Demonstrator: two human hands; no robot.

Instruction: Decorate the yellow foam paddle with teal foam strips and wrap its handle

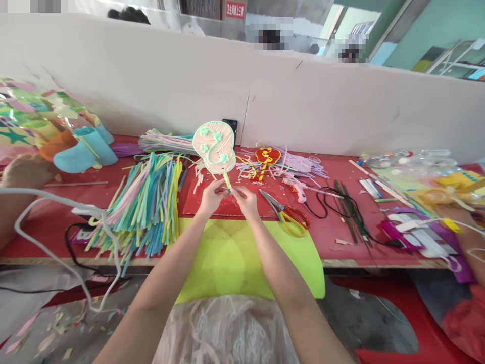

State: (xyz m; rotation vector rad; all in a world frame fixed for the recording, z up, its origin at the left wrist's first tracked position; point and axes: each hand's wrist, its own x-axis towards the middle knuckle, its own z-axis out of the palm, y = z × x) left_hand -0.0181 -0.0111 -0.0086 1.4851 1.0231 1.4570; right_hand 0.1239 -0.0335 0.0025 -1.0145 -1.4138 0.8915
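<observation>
A cream fan-shaped piece [214, 146] with a mint green edge, a curling stem and several small green flowers stands upright above the red work mat [242, 210]. Its short pale yellow handle [227, 179] runs down between my hands. My left hand [212, 196] pinches the handle's lower end from the left. From the right, my right hand [243, 199] closes its fingertips on the same end. The fingertips nearly meet, and what lies right between them is partly hidden. Behind to the right lies a smaller red and yellow fan [268, 155].
Left lies a heap of pastel fuzzy strips [151, 202]. To the right are scissors [284, 212], a pink glue gun [297, 188] and dark cords [348, 207]. A phone [230, 126] leans on the white partition [170, 86]. Other people's hands show at both sides.
</observation>
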